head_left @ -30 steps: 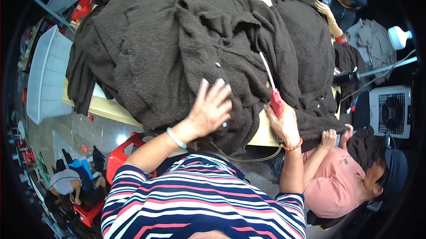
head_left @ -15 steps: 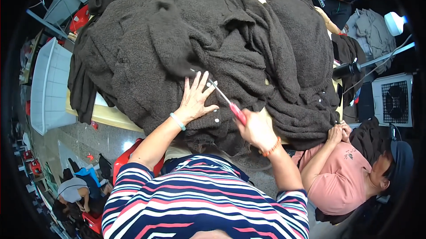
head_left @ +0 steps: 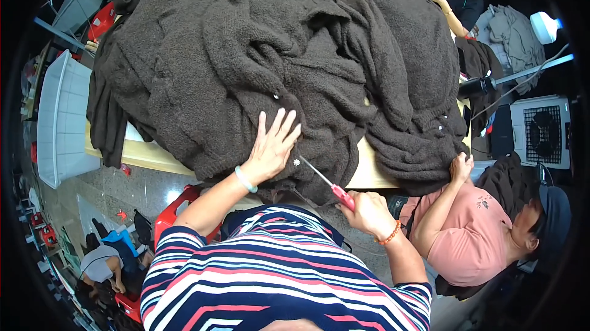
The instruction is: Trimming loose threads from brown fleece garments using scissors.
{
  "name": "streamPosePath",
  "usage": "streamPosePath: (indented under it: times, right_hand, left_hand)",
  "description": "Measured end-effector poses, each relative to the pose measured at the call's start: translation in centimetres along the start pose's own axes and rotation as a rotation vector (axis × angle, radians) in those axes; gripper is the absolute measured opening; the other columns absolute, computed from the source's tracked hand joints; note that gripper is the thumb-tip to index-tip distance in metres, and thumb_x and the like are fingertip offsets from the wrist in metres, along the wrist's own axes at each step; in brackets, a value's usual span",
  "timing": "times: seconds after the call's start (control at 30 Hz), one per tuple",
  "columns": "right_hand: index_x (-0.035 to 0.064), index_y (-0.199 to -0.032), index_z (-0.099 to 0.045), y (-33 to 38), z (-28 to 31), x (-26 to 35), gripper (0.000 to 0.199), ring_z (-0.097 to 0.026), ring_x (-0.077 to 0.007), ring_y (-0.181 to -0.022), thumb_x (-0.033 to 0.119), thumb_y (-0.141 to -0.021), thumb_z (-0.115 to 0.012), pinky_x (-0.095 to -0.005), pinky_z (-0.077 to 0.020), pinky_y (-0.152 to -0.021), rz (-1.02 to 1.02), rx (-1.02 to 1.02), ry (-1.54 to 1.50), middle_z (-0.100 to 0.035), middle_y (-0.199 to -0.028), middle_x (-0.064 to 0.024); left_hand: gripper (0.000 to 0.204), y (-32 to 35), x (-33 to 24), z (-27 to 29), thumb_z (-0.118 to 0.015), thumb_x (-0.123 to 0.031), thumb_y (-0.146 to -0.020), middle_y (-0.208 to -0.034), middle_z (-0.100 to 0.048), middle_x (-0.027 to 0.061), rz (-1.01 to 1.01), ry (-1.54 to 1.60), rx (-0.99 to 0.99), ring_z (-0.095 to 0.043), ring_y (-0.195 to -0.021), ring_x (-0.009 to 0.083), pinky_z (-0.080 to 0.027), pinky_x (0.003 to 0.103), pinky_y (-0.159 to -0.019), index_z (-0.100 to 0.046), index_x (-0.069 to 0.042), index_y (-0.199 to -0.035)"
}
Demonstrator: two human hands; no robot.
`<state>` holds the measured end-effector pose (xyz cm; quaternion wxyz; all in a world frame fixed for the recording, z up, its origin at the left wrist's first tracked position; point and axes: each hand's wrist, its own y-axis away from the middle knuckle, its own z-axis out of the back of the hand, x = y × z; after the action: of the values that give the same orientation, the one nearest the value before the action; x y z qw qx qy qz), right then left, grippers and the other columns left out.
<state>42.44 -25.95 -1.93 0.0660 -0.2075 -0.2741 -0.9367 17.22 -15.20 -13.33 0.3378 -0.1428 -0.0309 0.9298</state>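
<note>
A brown sweater [head_left: 326,137] lies over the tabletop's [head_left: 376,170] near edge, around its middle. The left hand [head_left: 272,146] rests flat on it, fingers slightly spread; the right hand [head_left: 367,213] wraps its fingers round a red-handled tool [head_left: 343,196], whose thin tip points just beside a button [head_left: 296,162]. By the near right corner, a co-worker [head_left: 470,232] holds brown cloth [head_left: 415,157].

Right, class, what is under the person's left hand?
Under the left hand lies a dark brown knitted garment, with a small pale button showing beside the hand. Whatever that hand covers cannot be seen.
</note>
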Motion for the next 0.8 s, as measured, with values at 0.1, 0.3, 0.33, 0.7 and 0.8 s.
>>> streamPosePath:
  times: [0.1,0.3,0.33,0.7,0.8]
  right_hand:
    - [0.0068,-0.085,-0.067,1.2,-0.7,0.4,0.025,-0.065,-0.0402,-0.071,0.031,-0.084,-0.064,-0.0475,-0.0523,-0.069,-0.046,0.034,0.014,-0.065,-0.071,-0.0200]
    - [0.0061,-0.086,-0.067,1.4,-1.4,0.6,0.024,-0.067,-0.0387,-0.071,0.030,-0.085,-0.064,-0.0479,-0.0528,-0.068,-0.048,0.033,0.007,-0.065,-0.070,-0.0203]
    - [0.0058,-0.085,-0.066,1.0,-0.9,0.9,0.023,-0.067,-0.0381,-0.070,0.028,-0.085,-0.063,-0.0480,-0.0533,-0.067,-0.070,-0.019,-0.005,-0.065,-0.068,-0.0199]
    - [0.0055,-0.082,-0.065,-3.7,-0.7,2.8,0.024,-0.066,-0.0386,-0.071,0.029,-0.085,-0.065,-0.0479,-0.0511,-0.066,0.081,-0.089,0.060,-0.065,-0.070,-0.0200]
    - [0.0054,-0.077,-0.067,0.1,-2.9,0.6,0.022,-0.068,-0.0368,-0.070,0.026,-0.083,-0.062,-0.0464,-0.0542,-0.066,0.059,0.039,0.092,-0.066,-0.070,-0.0192]
  left_hand:
    - [0.054,2.1,-1.0,-0.6,-0.063,-0.016,-0.084,-0.152,-0.031,0.0177,0.013,0.136,0.015,-0.023,-0.144,0.0370,-0.010,0.061,-0.114,-0.049,-0.007,-0.136]
    - [0.055,2.6,-0.4,-0.8,-0.066,-0.019,-0.083,-0.152,-0.032,0.0169,-0.037,0.103,0.028,-0.023,-0.144,0.0358,-0.009,0.061,-0.115,-0.051,-0.010,-0.136]
    - [0.056,2.7,-0.4,-0.8,-0.066,-0.020,-0.083,-0.152,-0.032,0.0170,-0.026,0.140,0.026,-0.023,-0.144,0.0356,-0.009,0.061,-0.114,-0.051,-0.010,-0.136]
    - [0.058,3.3,0.7,-1.9,-0.068,-0.030,-0.082,-0.147,-0.038,0.0156,-0.003,0.119,-0.017,-0.025,-0.141,0.0377,-0.007,0.064,-0.113,-0.052,-0.015,-0.136]
    - [0.055,3.4,1.1,-2.3,-0.062,-0.023,-0.085,-0.150,-0.035,0.0146,-0.013,0.071,0.036,-0.026,-0.141,0.0380,-0.009,0.064,-0.113,-0.049,-0.016,-0.138]
